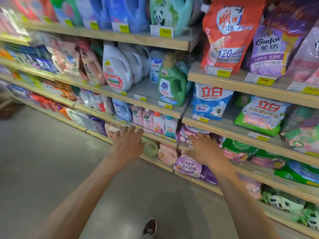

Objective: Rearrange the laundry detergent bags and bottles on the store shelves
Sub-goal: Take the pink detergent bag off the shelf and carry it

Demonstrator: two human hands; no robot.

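Both arms reach low: left hand (128,144) spread open, holding nothing, right hand (204,149) open-fingered at the purple bag (187,133) on a low shelf (255,171) — next, probably a firm grip.

One head-worn view, close to the shelves (148,39)
It looks forward and down, tilted, along their front edges, far at left and near at right, with the floor (43,161) at lower left.

Bare forearms (81,195), dark patterned shoe (150,226).
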